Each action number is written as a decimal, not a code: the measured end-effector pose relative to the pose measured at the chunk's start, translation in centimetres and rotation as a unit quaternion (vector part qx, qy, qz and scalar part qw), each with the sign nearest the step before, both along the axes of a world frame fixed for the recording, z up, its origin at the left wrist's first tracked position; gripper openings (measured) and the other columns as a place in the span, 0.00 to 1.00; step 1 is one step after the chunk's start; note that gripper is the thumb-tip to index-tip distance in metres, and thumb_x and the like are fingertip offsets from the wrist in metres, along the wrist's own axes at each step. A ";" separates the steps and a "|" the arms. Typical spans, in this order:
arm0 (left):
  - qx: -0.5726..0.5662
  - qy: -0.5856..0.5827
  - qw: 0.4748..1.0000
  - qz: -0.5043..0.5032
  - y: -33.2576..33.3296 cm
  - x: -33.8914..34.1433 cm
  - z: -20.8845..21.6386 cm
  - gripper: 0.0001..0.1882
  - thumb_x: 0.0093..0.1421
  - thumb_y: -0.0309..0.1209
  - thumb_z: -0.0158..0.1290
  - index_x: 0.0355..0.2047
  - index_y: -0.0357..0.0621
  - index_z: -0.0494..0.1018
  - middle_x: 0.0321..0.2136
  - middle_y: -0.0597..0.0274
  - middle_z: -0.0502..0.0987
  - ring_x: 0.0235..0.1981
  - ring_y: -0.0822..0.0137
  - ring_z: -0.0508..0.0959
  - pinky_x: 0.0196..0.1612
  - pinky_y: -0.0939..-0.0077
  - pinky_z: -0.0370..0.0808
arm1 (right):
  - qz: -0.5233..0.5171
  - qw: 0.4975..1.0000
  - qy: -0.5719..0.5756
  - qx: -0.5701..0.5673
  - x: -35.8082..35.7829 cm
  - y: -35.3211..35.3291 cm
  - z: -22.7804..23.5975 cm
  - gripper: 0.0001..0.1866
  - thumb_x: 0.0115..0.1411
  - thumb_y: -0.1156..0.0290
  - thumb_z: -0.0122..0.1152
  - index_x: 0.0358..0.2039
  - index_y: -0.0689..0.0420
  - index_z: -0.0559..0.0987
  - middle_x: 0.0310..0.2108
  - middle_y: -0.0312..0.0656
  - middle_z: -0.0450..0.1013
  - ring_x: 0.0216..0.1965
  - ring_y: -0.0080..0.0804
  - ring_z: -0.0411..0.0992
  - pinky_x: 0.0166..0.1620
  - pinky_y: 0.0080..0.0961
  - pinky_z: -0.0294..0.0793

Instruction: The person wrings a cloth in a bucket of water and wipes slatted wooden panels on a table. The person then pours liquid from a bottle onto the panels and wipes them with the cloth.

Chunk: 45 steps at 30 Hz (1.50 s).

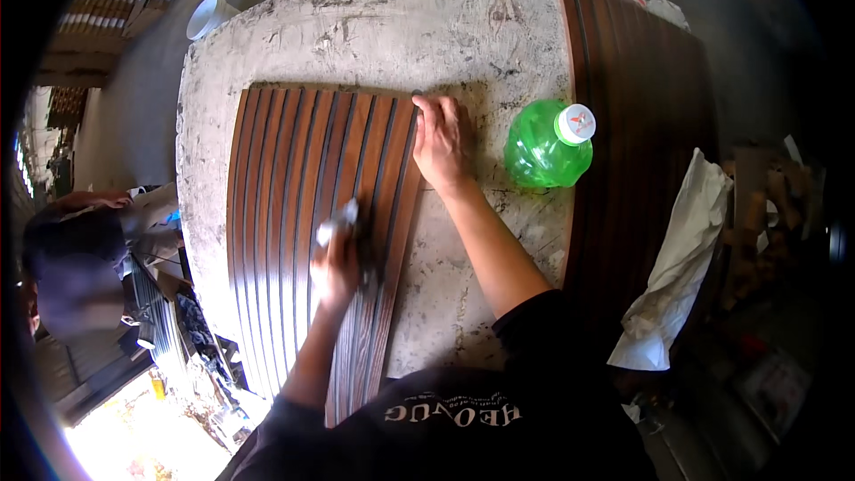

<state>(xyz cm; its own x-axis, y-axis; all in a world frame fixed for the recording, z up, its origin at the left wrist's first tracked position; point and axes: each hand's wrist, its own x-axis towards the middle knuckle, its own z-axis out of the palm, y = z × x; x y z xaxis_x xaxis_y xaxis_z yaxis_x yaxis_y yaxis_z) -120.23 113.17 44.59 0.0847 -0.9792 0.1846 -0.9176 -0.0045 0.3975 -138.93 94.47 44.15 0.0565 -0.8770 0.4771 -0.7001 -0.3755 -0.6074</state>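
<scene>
A brown fluted wooden panel [285,196] lies on a rough grey worktable [392,27]. My left hand [337,265] is closed on a small pale pad or cloth [338,224] pressed against the panel's grooves near its right side; the hand is blurred. My right hand [441,141] lies flat, palm down, on the panel's upper right edge, fingers together and spread onto the table.
A green plastic bottle [545,147] with a white cap stands to the right of my right hand. A second dark fluted panel [641,125] lies along the right side, with a white cloth [681,258] draped over its edge. A white cup [207,16] sits at the table's far left corner. Another person [71,258] crouches at the left.
</scene>
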 end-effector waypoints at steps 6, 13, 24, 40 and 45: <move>-0.092 -0.035 0.994 -0.044 -7.8 -0.5 1.4 0.06 0.57 0.24 0.49 0.35 0.43 0.72 0.22 0.52 0.78 0.18 0.59 0.79 0.19 0.69 0.76 | 0.004 1.000 -0.022 0.007 1.1 -0.1 1.0 0.14 0.54 0.76 0.55 0.43 0.54 0.72 0.36 0.43 0.66 0.38 0.41 0.67 0.40 0.35 0.68; -0.031 -0.058 0.998 0.021 -10.9 -1.5 0.3 0.06 0.59 0.30 0.48 0.36 0.44 0.72 0.21 0.50 0.77 0.16 0.51 0.76 0.21 0.59 0.74 | 0.013 0.999 -0.022 -0.026 1.4 -0.4 -0.7 0.14 0.55 0.76 0.53 0.44 0.55 0.72 0.37 0.45 0.66 0.38 0.45 0.67 0.42 0.37 0.68; -0.025 -0.028 0.999 -0.035 -14.3 -4.4 2.2 0.08 0.58 0.32 0.48 0.36 0.45 0.71 0.17 0.53 0.75 0.15 0.52 0.75 0.22 0.59 0.73 | 0.010 0.993 -0.099 -0.059 1.8 -0.4 -1.0 0.14 0.53 0.81 0.52 0.41 0.56 0.73 0.35 0.47 0.66 0.36 0.47 0.68 0.39 0.38 0.68; -0.024 -0.068 0.996 -0.058 -0.7 -4.1 2.5 0.06 0.55 0.26 0.44 0.34 0.44 0.69 0.16 0.57 0.73 0.17 0.59 0.75 0.25 0.63 0.72 | -0.002 0.999 0.027 -0.037 1.7 -0.1 -0.3 0.12 0.57 0.75 0.51 0.43 0.51 0.73 0.36 0.44 0.67 0.39 0.43 0.68 0.42 0.35 0.70; 0.086 -0.049 0.995 -0.024 -1.3 -5.5 2.2 0.10 0.56 0.29 0.46 0.38 0.44 0.66 0.19 0.56 0.75 0.18 0.57 0.76 0.25 0.63 0.72 | 0.035 0.997 -0.021 -0.072 1.2 -0.8 -2.4 0.12 0.58 0.76 0.49 0.43 0.54 0.72 0.35 0.48 0.66 0.37 0.46 0.68 0.42 0.36 0.70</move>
